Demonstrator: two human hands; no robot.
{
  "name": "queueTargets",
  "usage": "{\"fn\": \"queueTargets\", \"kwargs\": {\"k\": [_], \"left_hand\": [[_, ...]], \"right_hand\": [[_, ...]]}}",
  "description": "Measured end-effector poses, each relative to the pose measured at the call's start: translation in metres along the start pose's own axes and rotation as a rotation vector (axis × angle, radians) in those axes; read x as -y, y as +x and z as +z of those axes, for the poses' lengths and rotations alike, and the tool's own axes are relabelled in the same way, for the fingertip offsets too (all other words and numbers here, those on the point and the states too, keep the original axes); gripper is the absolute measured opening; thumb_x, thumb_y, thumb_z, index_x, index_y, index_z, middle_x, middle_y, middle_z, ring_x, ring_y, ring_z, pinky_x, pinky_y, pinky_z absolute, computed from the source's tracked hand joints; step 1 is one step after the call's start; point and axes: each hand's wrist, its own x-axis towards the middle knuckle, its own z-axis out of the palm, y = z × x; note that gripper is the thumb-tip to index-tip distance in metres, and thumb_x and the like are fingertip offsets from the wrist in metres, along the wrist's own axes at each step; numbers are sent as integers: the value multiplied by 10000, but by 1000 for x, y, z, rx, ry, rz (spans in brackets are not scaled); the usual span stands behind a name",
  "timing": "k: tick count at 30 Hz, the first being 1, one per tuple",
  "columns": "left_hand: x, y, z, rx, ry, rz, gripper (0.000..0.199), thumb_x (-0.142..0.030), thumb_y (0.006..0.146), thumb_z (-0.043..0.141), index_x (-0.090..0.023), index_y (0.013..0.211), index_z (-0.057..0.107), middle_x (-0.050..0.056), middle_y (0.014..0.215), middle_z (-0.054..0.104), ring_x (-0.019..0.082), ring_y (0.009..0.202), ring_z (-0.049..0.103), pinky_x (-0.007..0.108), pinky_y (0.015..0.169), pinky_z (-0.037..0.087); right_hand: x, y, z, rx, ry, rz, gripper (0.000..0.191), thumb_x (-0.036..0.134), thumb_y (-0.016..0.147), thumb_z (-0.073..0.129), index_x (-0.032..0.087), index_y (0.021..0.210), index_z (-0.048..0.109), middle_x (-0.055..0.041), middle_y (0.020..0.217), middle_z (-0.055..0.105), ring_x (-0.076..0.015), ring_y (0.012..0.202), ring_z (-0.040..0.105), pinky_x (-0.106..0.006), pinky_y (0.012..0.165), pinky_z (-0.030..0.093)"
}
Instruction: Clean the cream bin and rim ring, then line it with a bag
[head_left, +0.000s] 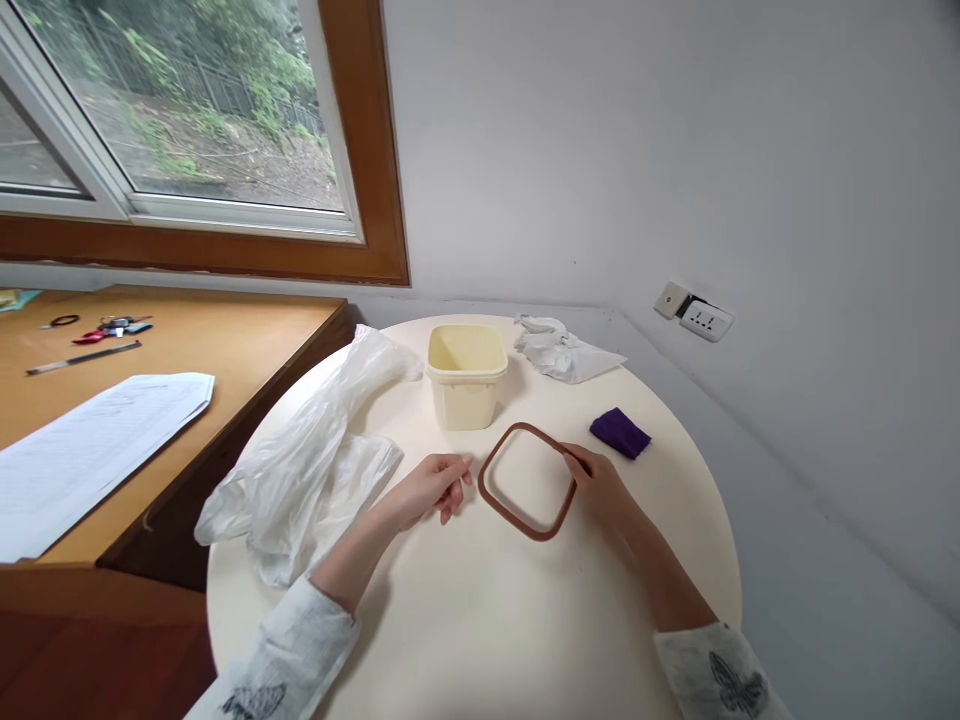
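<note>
My right hand (594, 482) grips a brown ring (510, 516), square with rounded corners, by its right side between thumb and fingers. It is tilted above the table, its middle open. Just left of the ring is my left hand (435, 488), apart from it, with the fingers curled in and the thumb against the index finger; nothing shows in it. Behind both hands a cream plastic bin (465, 402) stands upright, its inside walls visible and its bottom hidden. A folded dark purple cloth (620, 433) lies beyond my right hand.
On the round cream table (480, 640), a crumpled white plastic bag (300, 470) spreads along the left edge. A smaller white bag (566, 352) lies at the back right. The wooden desk (247, 330) at left carries papers (105, 450), a pen (82, 358) and keys (116, 326).
</note>
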Motion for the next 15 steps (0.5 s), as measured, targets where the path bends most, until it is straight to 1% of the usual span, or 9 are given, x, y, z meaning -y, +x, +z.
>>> {"fn": "queueTargets", "kwargs": {"k": [2, 5, 8, 10, 13, 15], "left_hand": [[1, 0, -3, -39, 30, -3, 404, -556, 767, 488, -166, 661, 503, -50, 384, 453, 69, 308, 356, 204, 385, 265], [1, -1, -7, -98, 50, 24, 369, -527, 747, 528, -175, 642, 489, -67, 358, 408, 66, 307, 316, 205, 390, 251], [-2, -5, -9, -199, 80, 76, 343, -496, 760, 516, -187, 623, 459, -77, 348, 363, 62, 311, 278, 209, 396, 222], [-7, -9, -11, -282, 116, 111, 318, -469, 777, 495, -194, 623, 451, -74, 356, 358, 65, 315, 268, 217, 401, 217], [-17, -18, -21, -414, 194, 161, 262, -415, 773, 511, -195, 634, 484, -45, 396, 418, 83, 344, 319, 229, 421, 236], [-26, -26, -35, -518, 289, 200, 222, -385, 754, 543, -196, 642, 514, -17, 463, 482, 107, 402, 391, 235, 451, 269]], "right_hand": [[-4, 0, -2, 4, -32, -10, 386, 361, 852, 348, 202, 1082, 615, -73, 1003, 660, -220, 877, 589, -338, 775, 449], [-10, 0, -4, 13, -93, -23, 387, 360, 853, 370, 213, 1132, 595, -64, 1109, 633, -225, 1019, 563, -348, 881, 426], [-14, 0, -4, 34, -151, -22, 392, 357, 863, 357, 229, 1159, 580, -42, 1169, 607, -217, 1083, 538, -352, 923, 414], [-15, 0, -3, 46, -188, -30, 397, 356, 866, 355, 217, 1160, 582, -39, 1182, 601, -214, 1098, 532, -352, 939, 410], [-17, 1, -3, 55, -245, -52, 394, 350, 865, 363, 203, 1147, 595, -41, 1175, 607, -216, 1099, 534, -358, 956, 401], [-19, 2, -2, 63, -271, -68, 390, 346, 870, 355, 214, 1147, 595, -35, 1169, 610, -217, 1092, 537, -364, 951, 405]]}}
